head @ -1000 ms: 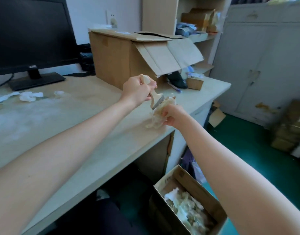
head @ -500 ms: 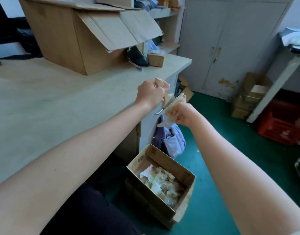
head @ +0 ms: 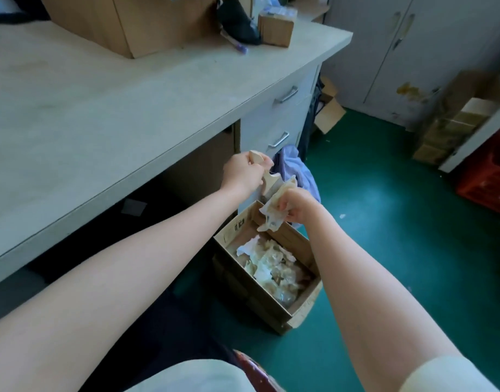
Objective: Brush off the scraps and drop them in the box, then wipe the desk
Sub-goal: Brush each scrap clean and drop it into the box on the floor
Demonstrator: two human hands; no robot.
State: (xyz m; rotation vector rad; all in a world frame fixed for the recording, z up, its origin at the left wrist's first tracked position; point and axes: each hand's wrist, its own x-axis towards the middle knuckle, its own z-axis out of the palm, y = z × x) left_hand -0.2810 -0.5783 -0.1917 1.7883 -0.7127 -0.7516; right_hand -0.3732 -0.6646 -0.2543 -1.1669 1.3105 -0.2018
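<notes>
My left hand (head: 243, 174) grips the wooden handle of a small brush (head: 267, 181), held past the desk's front edge. My right hand (head: 295, 205) holds a crumpled bunch of pale scraps (head: 273, 215) against the brush head. Both hands hover over the far end of an open cardboard box (head: 302, 309) on the green floor. That box holds a heap of crumpled scraps (head: 274, 267). The light wooden desk (head: 101, 114) lies to the left.
A big cardboard carton (head: 147, 24), a small brown box (head: 277, 29) and a dark object stand at the desk's back. Drawers (head: 280, 120) with metal handles face the floor box, a bluish cloth (head: 297, 171) hangs by them. Grey cabinet, stacked boxes and a red crate (head: 486, 188) are on the right.
Both hands moved off the desk top, down and toward the floor box, carrying brush and scraps. My view tilted down; the monitor left the frame.
</notes>
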